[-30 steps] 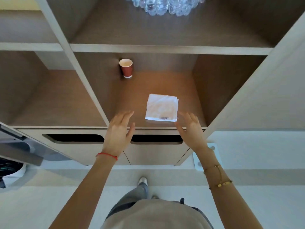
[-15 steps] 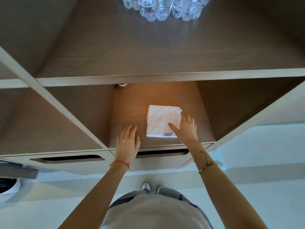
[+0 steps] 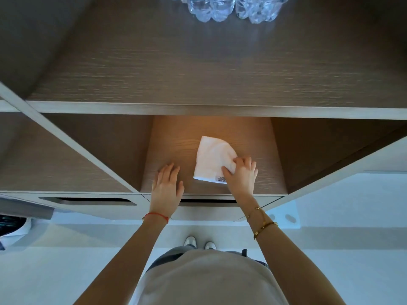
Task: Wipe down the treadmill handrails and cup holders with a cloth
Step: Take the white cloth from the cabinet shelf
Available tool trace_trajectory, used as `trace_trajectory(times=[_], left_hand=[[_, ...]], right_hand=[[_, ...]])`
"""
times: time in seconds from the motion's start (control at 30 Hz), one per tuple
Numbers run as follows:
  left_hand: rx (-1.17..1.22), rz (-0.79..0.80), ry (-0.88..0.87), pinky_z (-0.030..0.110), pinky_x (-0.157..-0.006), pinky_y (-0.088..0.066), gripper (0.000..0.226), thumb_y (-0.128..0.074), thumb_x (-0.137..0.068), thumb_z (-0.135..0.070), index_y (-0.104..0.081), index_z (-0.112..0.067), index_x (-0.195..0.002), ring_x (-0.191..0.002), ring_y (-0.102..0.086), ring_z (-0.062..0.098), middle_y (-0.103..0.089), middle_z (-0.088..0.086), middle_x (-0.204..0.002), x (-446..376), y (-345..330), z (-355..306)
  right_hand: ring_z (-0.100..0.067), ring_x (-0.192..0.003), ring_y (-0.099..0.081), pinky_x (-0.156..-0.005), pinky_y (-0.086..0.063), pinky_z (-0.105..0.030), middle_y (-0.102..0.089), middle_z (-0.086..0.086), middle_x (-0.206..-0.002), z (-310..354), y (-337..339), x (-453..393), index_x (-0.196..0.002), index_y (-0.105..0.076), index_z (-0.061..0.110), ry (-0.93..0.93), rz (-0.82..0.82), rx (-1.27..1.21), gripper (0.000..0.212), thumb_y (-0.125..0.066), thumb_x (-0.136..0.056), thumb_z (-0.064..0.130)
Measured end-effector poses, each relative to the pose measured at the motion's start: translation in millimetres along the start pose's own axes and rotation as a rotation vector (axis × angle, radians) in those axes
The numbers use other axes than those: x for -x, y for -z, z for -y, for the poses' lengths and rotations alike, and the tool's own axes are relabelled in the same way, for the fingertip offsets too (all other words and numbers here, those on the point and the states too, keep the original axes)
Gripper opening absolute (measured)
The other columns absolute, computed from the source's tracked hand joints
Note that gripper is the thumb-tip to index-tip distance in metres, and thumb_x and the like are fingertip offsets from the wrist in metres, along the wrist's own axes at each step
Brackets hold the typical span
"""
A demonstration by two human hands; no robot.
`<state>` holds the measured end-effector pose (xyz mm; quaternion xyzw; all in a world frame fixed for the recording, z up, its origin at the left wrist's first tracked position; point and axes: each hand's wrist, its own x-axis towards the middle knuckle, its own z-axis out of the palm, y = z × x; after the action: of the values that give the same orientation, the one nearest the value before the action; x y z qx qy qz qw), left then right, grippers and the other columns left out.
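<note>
In front of the person stands a wood-grain shelving unit (image 3: 198,62), its boards a matte grey-brown with pale, flat front edges. The lower shelf (image 3: 171,155) forms an open cubby with slanting side walls, and a warm amber light falls on its back part. Below it run two drawer fronts with long dark handle slots (image 3: 88,201).

Both bare arms reach forward and up into the cubby, elbows low, forearms converging toward the shelf. The left hand (image 3: 166,187) lies palm down on the shelf board near its front edge, fingers straight and close together, holding nothing; a thin red string bracelet (image 3: 157,215) circles that wrist. The right hand (image 3: 241,175) has its fingers curled and its thumb tucked in, pinching the near right corner of the white cloth (image 3: 212,157), which bunches there. Two gold bracelets (image 3: 263,223) sit on the right wrist.

The cloth is a soft folded square, lying flat on the shelf just right of the left hand but apart from it, with a small printed label (image 3: 221,179) at its near edge.

On the upper shelf, clear ribbed plastic bottles (image 3: 229,6) stand at the back.
</note>
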<state>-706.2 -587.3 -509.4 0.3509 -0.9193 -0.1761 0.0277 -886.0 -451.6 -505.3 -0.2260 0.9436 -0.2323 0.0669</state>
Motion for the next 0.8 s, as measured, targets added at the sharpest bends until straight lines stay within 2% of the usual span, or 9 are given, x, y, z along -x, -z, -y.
trace_trajectory(times=[0.1,0.2,0.3,0.4,0.43,0.53,0.63,0.8], left_hand=[[0.001,-0.007,-0.011,0.047,-0.115,-0.032,0.047,-0.049,-0.099,-0.025,-0.046,-0.013,-0.144,-0.142,-0.033,0.026,-0.04,0.008,-0.152,0.8,3.1,0.0],[0.016,-0.015,-0.018,0.046,-0.114,-0.031,0.045,-0.05,-0.099,-0.024,-0.049,-0.012,-0.142,-0.141,-0.035,0.027,-0.043,0.008,-0.15,1.5,5.8,-1.8],[0.057,-0.032,-0.054,0.044,-0.11,-0.037,0.04,-0.053,-0.098,-0.023,-0.055,-0.011,-0.136,-0.132,-0.045,0.028,-0.053,0.009,-0.14,5.9,10.3,-6.2],[0.103,-0.034,-0.104,0.043,-0.105,-0.045,0.036,-0.053,-0.098,-0.023,-0.058,-0.012,-0.132,-0.123,-0.053,0.026,-0.06,0.007,-0.132,13.7,18.0,-13.7],[0.121,-0.038,-0.123,0.044,-0.104,-0.047,0.036,-0.053,-0.098,-0.024,-0.059,-0.012,-0.131,-0.121,-0.055,0.025,-0.061,0.007,-0.131,16.6,21.6,-17.1],[0.16,-0.077,-0.198,0.04,-0.098,-0.052,0.032,-0.055,-0.098,-0.024,-0.062,-0.014,-0.128,-0.114,-0.06,0.022,-0.064,0.005,-0.125,25.3,33.3,-28.2],[0.194,-0.093,-0.278,0.034,-0.089,-0.055,0.03,-0.055,-0.098,-0.023,-0.063,-0.015,-0.126,-0.105,-0.063,0.02,-0.065,0.004,-0.121,35.4,44.6,-39.2],[0.265,-0.06,-0.481,0.037,-0.085,-0.057,0.028,-0.057,-0.096,-0.018,-0.064,-0.014,-0.123,-0.106,-0.062,0.02,-0.064,0.003,-0.117,55.2,53.9,-55.1]], right_hand=[[-0.025,-0.098,-0.05,-0.088,-0.049,-0.038,-0.046,-0.007,-0.116,-1.6,5.2,1.6,-0.111,-0.059,0.007,-0.042,0.033,-0.319,0.036,-0.072,-0.084,0.028],[-0.015,-0.087,-0.057,-0.075,-0.053,-0.031,-0.054,0.007,-0.101,-2.0,16.8,8.0,-0.108,-0.054,0.02,-0.094,0.046,-0.526,0.032,-0.073,-0.084,0.03],[-0.012,-0.084,-0.058,-0.074,-0.055,-0.032,-0.056,0.015,-0.094,-4.6,30.7,19.1,-0.11,-0.051,0.024,-0.163,0.062,-0.644,0.034,-0.072,-0.084,0.032],[-0.018,-0.093,-0.061,-0.081,-0.056,-0.038,-0.062,0.002,-0.104,-12.3,46.0,34.7,-0.115,-0.053,0.017,-0.27,0.043,-0.784,0.041,-0.075,-0.083,0.028],[-0.02,-0.095,-0.061,-0.08,-0.056,-0.037,-0.062,0.0,-0.106,-16.1,51.8,41.5,-0.119,-0.052,0.015,-0.303,0.04,-0.832,0.045,-0.076,-0.083,0.027],[-0.014,-0.092,-0.063,-0.066,-0.055,-0.022,-0.061,0.005,-0.102,-30.6,69.9,66.3,-0.119,-0.049,0.02,-0.353,0.03,-0.938,0.047,-0.077,-0.081,0.027],[-0.014,-0.09,-0.066,-0.067,-0.057,-0.022,-0.064,0.003,-0.103,-45.7,84.0,96.9,-0.121,-0.052,0.022,-0.404,0.0,-1.015,0.049,-0.078,-0.08,0.028],[-0.02,-0.084,-0.07,-0.062,-0.053,-0.02,-0.07,-0.004,-0.098,-60.2,100.9,159.6,-0.114,-0.061,0.015,-0.481,-0.149,-1.166,0.051,-0.079,-0.07,0.033]])
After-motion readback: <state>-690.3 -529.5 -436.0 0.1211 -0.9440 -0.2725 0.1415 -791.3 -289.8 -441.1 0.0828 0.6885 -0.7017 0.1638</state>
